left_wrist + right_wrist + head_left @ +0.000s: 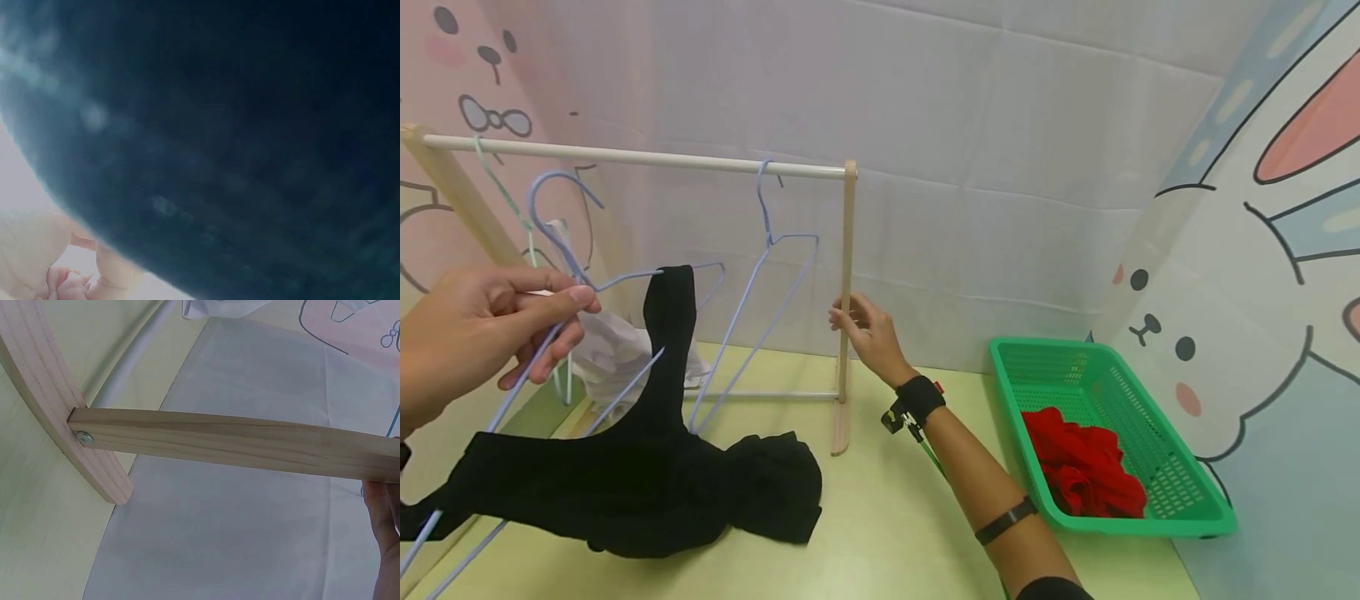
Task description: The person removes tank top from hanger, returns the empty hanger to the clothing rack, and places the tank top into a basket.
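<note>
My left hand [512,325] pinches a blue wire hanger [532,202] just below its hook, in front of the rack. A black bra [625,483] hangs on that hanger, one strap over its far shoulder and a cup spread to the right. Dark blurred cloth [219,137] fills most of the left wrist view, with part of the hand [112,275] at the lower left. With fingers and thumb around it, my right hand [876,337] holds the wooden post [847,233] of the rack. The right wrist view shows this post [231,444] joined to its wooden foot.
On the rack's white rail [647,157] hang a bare blue hanger [763,196] and, at left, a green hanger [501,187]. White cloth [602,354] hangs behind the bra. A green basket [1150,525] with red cloth [1082,467] stands at right.
</note>
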Demonstrator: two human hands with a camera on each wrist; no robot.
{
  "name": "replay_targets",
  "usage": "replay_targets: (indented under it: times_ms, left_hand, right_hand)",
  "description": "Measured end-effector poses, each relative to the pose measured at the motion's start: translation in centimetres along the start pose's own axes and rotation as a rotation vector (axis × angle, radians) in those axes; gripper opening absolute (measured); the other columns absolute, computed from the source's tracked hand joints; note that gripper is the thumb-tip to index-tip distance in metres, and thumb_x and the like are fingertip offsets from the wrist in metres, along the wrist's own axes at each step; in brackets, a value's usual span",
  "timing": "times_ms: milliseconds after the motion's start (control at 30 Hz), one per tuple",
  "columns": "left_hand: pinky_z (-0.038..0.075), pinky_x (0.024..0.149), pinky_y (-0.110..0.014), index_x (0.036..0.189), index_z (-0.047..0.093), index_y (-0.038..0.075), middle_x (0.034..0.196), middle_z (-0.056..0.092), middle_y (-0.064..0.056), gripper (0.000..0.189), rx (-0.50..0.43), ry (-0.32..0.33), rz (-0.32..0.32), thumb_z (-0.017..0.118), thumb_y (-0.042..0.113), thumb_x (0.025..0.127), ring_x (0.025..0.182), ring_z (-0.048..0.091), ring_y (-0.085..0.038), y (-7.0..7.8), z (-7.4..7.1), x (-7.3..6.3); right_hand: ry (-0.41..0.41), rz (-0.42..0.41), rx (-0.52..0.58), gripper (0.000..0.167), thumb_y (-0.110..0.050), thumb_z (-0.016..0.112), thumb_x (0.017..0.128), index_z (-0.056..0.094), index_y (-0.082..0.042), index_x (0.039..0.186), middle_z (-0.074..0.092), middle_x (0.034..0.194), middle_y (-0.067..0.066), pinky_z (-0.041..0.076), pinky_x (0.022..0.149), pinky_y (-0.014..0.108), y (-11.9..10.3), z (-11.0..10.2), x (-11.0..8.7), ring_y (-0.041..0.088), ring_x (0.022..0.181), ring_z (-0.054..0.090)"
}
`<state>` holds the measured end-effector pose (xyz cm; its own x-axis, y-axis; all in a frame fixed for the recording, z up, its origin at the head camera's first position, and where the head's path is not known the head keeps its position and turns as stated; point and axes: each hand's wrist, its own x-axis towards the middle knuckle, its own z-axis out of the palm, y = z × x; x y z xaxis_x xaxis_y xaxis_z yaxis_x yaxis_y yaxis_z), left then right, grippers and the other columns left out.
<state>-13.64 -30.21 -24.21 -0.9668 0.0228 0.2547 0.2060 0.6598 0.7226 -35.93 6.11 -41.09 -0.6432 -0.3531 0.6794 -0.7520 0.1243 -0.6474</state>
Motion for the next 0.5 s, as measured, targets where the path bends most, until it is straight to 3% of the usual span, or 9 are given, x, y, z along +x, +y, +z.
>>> replay_targets:
  times_ms: [267, 500]
  left_hand:
    - [0.041, 0.038, -0.036, 0.119, 0.065, 0.007, 0.069, 0.058, -0.012, 0.020, -0.030, -0.008, -0.020, 0.058, 0.025, 0.114, 0.049, 0.054, -0.027, -0.5, 0.2, -0.6]
    - [0.039, 0.038, -0.033, 0.120, 0.062, 0.001, 0.069, 0.059, -0.009, 0.018, -0.071, -0.030, -0.014, 0.057, 0.017, 0.114, 0.048, 0.052, -0.024, -0.8, 0.5, -1.2]
  right_hand:
    - [0.003, 0.008, 0.004, 0.009, -0.009, 0.065, 0.109, 0.067, -0.002, 0.114, 0.077, 0.101, 0.017, 0.063, 0.085, 0.043, -0.1, -0.1, -0.1, 0.032, 0.089, 0.076]
    - [0.000, 0.013, -0.015, 0.011, -0.011, 0.064, 0.109, 0.067, -0.003, 0.115, 0.076, 0.102, 0.015, 0.062, 0.085, 0.037, -0.2, 0.0, -0.1, 0.028, 0.089, 0.076]
